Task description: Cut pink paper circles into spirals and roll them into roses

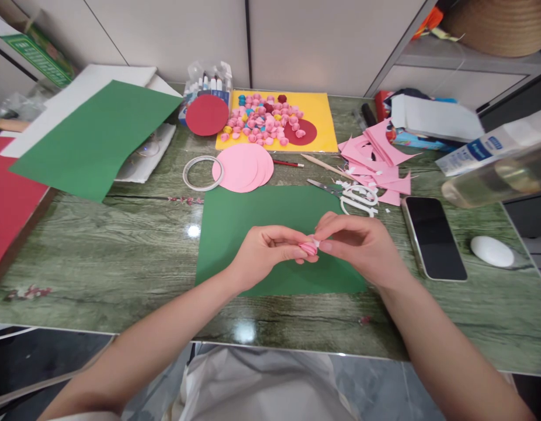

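Observation:
Over a green paper sheet (248, 210), my left hand (264, 251) pinches a small rolled pink paper rose (309, 248) between thumb and fingers. My right hand (364, 245) meets it from the other side, thumb and forefinger closed on a small whitish strip (316, 242) at the rose's edge. The strip is too small to make out clearly. Just beyond my right hand lie white-handled scissors (359, 202) with bits of white scrap around them. A stack of pink paper circles (242, 168) and a roll of tape (187, 175) sit past the sheet's far edge.
Many pink, blue, yellow and red paper roses (257, 120) rest on yellow paper (325, 108) at the back. Pink offcuts (375, 152), a pencil (288, 164), a phone (434, 237), a white mouse (492, 251) and a bottle (493, 175) are rightward. Green paper (99, 134) lies left.

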`<state>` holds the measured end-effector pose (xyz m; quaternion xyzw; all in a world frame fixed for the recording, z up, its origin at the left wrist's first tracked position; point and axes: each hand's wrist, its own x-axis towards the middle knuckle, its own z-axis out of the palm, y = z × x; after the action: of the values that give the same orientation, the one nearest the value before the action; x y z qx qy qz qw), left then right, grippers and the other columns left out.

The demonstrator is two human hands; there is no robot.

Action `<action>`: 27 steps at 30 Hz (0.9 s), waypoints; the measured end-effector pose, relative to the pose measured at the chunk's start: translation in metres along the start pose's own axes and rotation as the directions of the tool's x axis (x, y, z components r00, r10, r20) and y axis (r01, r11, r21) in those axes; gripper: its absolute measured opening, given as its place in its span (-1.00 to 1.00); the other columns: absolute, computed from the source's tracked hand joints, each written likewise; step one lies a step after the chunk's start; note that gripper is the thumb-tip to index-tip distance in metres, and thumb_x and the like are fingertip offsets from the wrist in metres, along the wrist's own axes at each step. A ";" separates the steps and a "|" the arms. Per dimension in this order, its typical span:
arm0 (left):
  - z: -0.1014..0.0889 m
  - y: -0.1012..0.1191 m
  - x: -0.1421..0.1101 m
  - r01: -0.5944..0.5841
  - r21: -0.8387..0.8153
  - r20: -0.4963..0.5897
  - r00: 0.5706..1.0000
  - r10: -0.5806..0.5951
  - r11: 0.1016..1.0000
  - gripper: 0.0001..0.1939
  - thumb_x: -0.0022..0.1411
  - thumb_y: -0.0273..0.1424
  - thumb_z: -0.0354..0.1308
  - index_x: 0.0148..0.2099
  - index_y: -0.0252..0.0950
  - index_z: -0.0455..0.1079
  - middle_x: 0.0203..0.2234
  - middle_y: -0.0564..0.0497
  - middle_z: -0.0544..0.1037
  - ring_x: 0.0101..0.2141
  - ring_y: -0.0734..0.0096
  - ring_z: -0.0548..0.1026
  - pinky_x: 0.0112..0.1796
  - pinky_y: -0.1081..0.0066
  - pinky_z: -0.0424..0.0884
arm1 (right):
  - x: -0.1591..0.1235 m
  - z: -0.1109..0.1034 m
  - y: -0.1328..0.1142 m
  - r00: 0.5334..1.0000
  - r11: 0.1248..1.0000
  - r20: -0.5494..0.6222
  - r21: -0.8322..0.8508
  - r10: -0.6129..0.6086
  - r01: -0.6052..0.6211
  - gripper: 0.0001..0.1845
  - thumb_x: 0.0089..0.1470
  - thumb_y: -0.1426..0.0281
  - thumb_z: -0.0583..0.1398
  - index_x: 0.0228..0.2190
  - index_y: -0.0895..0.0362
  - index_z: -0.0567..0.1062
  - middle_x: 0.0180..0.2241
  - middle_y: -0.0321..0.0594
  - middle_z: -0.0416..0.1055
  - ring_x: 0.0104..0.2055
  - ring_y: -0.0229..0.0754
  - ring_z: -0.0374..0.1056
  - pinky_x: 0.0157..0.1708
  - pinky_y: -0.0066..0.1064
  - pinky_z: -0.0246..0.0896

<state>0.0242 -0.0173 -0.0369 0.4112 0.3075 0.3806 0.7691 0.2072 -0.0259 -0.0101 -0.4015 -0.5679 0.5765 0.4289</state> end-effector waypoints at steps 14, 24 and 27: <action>0.001 0.005 -0.001 0.018 -0.010 0.018 1.000 -0.018 1.000 -0.91 -0.02 -0.51 0.28 -0.37 -0.27 0.52 -0.48 0.07 0.61 -0.42 0.47 0.57 -0.40 0.54 0.46 | -0.002 0.000 -0.005 1.000 0.995 -0.026 -0.096 0.009 -0.012 -0.90 -0.04 0.47 0.27 -0.40 0.04 0.56 -0.44 -0.29 0.42 -0.37 -0.25 0.30 -0.33 -0.35 0.19; 0.000 0.007 -0.001 0.010 0.076 -0.019 1.000 -0.009 0.997 -0.89 -0.04 -0.50 0.30 -0.36 -0.29 0.52 -0.45 0.04 0.62 -0.41 0.45 0.57 -0.36 0.50 0.49 | -0.002 -0.004 -0.010 1.000 0.988 -0.009 -0.154 0.013 -0.015 -0.86 -0.04 0.49 0.27 -0.38 0.03 0.57 -0.42 -0.29 0.45 -0.35 -0.25 0.33 -0.31 -0.35 0.21; 0.000 0.007 0.000 0.000 0.064 -0.018 1.000 0.001 0.998 -0.90 -0.04 -0.50 0.30 -0.37 -0.29 0.52 -0.45 0.04 0.62 -0.41 0.45 0.57 -0.38 0.52 0.49 | -0.002 -0.005 -0.012 1.000 0.991 -0.012 -0.135 -0.007 0.005 -0.83 -0.08 0.49 0.30 -0.38 0.00 0.58 -0.43 -0.31 0.46 -0.34 -0.25 0.34 -0.29 -0.35 0.23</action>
<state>0.0218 -0.0152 -0.0311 0.4324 0.3264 0.3742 0.7526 0.2128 -0.0261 0.0013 -0.4314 -0.6043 0.5330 0.4059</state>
